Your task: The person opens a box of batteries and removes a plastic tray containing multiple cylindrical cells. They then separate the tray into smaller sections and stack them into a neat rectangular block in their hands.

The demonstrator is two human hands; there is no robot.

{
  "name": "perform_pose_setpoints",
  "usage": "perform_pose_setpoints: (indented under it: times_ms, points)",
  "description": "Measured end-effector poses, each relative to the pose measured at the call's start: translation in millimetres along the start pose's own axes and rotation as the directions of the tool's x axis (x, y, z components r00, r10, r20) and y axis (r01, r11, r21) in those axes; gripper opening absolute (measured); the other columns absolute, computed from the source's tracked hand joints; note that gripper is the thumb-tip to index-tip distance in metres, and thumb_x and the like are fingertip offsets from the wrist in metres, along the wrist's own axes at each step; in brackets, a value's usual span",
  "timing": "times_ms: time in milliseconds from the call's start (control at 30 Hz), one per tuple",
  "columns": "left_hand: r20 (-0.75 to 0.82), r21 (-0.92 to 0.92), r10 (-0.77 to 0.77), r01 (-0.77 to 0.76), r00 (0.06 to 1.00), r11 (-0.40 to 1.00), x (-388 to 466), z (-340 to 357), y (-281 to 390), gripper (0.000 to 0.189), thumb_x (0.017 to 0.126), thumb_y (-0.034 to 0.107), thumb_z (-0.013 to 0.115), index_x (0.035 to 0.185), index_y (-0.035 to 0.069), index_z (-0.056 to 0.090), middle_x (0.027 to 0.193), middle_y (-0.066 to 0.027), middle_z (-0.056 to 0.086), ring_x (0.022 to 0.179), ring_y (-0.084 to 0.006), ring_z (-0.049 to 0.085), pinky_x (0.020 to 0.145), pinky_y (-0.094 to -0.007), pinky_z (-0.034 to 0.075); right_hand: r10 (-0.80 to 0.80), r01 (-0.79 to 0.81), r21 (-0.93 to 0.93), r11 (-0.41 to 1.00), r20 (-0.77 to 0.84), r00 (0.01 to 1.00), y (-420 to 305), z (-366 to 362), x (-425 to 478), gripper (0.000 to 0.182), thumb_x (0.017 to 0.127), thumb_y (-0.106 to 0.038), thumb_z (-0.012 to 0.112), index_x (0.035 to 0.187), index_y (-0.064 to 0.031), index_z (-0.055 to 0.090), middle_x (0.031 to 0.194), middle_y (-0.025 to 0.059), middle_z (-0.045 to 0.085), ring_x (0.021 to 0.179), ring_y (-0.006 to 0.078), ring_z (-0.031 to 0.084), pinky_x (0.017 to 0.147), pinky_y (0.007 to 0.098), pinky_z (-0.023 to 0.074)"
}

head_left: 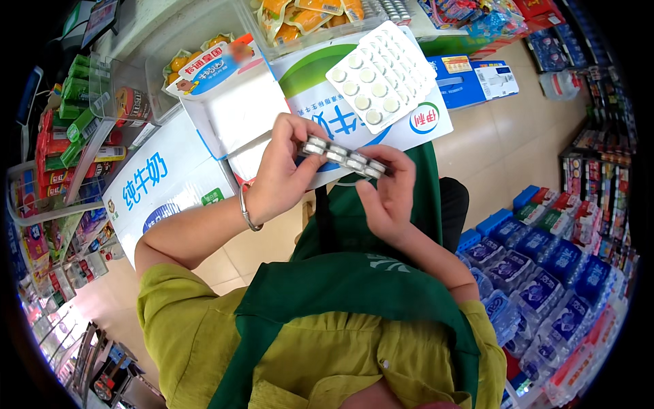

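Between my two hands is a small stack of blister packs (345,157), seen edge-on, with round pale pieces in clear plastic pockets. My left hand (283,166), a silver bangle on its wrist, pinches the stack's left end between thumb and fingers. At the right end, the curled fingers of my right hand (391,191) hold the stack, its thumb just below the near edge. Beyond them, more blister packs (379,90) lie fanned out on a white, blue and green milk carton (301,76). Left of these stands an open cardboard display box (232,110) with a printed header and white inside.
Clear plastic bins (255,41) at the back hold orange-coloured packets. At left are candy racks (76,133) and another milk carton (168,179). A blue box (475,82) lies back right. Shrink-wrapped bottled water (541,291) is stacked on my right, near shelves (595,204).
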State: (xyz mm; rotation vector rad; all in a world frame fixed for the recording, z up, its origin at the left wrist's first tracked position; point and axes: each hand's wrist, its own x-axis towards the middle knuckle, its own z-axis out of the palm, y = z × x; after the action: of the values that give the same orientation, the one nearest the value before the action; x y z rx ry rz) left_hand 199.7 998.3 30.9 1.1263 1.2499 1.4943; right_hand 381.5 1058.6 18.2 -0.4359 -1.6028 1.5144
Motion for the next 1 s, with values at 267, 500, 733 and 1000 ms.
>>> perform_pose_setpoints:
  times_ms: [267, 500, 733, 1000]
  points:
    - [0.106, 0.363, 0.03, -0.066, 0.994, 0.93, 6.0, -3.8, 17.7, 0.037, 0.075, -0.017, 0.051, 0.106, 0.004, 0.05, 0.104, -0.0066, 0.051, 0.098, -0.016, 0.051, 0.087, -0.0278, 0.042, -0.16, 0.19, -0.248, 0.95, 0.136, 0.978, 3.1, -18.8, 25.0, 0.027, 0.088, -0.007, 0.054, 0.113, 0.003, 0.051, 0.107, 0.0172, 0.053, 0.094, 0.0247, 0.053, 0.08, 0.0308, 0.0427]
    - [0.111, 0.308, 0.002, -0.036, 0.994, 0.951, 5.9, -5.8, 14.0, 0.033, 0.072, -0.016, 0.052, 0.098, 0.004, 0.052, 0.102, -0.0069, 0.053, 0.099, -0.0188, 0.052, 0.09, -0.029, 0.04, -0.166, 0.041, -0.814, 0.579, -0.069, 0.984, -4.2, -47.1, 54.7, 0.039, 0.076, -0.017, 0.072, 0.108, -0.0002, 0.057, 0.082, 0.0093, 0.053, 0.077, 0.0232, 0.051, 0.067, 0.0342, 0.039]
    - [0.069, 0.307, 0.051, -0.07, 0.996, 0.949, 8.4, -2.0, 17.2, 0.028, 0.072, -0.014, 0.055, 0.094, 0.005, 0.053, 0.098, -0.0064, 0.055, 0.098, -0.0231, 0.052, 0.09, -0.031, 0.04, -0.162, -0.005, -0.839, 0.544, -0.11, 0.981, 7.1, -39.0, 58.0, 0.039, 0.073, -0.014, 0.076, 0.106, -0.0015, 0.058, 0.082, 0.0077, 0.055, 0.077, 0.0231, 0.053, 0.067, 0.0352, 0.0408]
    - [0.046, 0.383, 0.089, -0.1, 0.995, 0.918, 5.1, -0.5, 11.2, 0.042, 0.069, -0.017, 0.052, 0.104, 0.006, 0.048, 0.122, -0.0129, 0.043, 0.123, -0.0274, 0.041, 0.102, -0.0352, 0.033, 0.077, -0.129, -0.293, 0.947, -0.183, 0.98, -1.9, -41.4, 41.3, 0.015, 0.083, 0.003, 0.062, 0.098, 0.0012, 0.059, 0.094, 0.0061, 0.063, 0.083, 0.0103, 0.056, 0.076, 0.0233, 0.044]
